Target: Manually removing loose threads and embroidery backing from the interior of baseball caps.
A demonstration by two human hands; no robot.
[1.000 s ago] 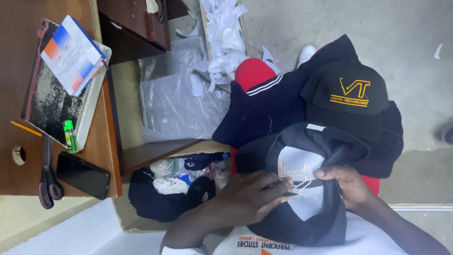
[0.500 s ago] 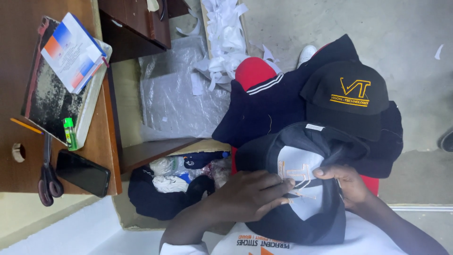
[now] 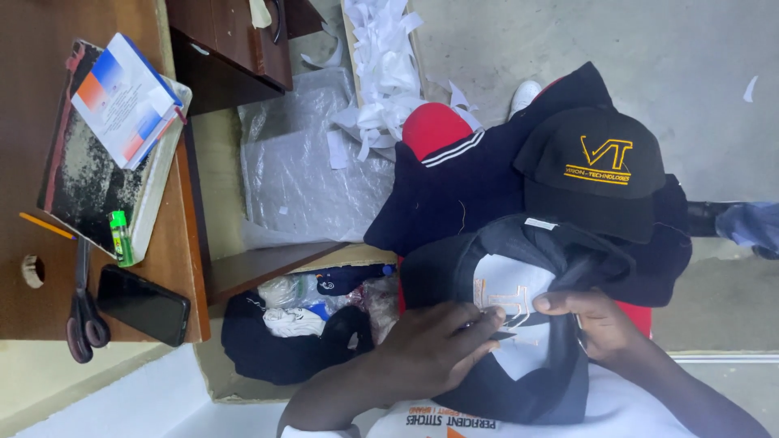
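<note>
On the wooden counter point(image 3: 174, 243) at far left: a stack of books point(image 3: 114, 138), a green lighter point(image 3: 120, 238), an orange pencil point(image 3: 47, 225), dark-handled scissors point(image 3: 79, 312) and a black phone point(image 3: 143, 305). Just right of it, clear plastic sheeting point(image 3: 300, 170) and white paper scraps point(image 3: 381, 73) on the floor, and a cardboard box point(image 3: 243, 381) of bundled cloth. At centre, left hand point(image 3: 434, 349) reaching up from the bottom edge, forearm angled inward, fingers curled down and pinching a small dark tool, too hidden to identify, against the white backing inside an upturned black cap point(image 3: 519, 324) on the lap. Further right, right hand point(image 3: 596, 324) half-closed, gripping that cap's edge, thumb extended onto the lining. Above, a second black cap point(image 3: 588, 174) with yellow embroidery atop dark garments point(image 3: 462, 195).
</note>
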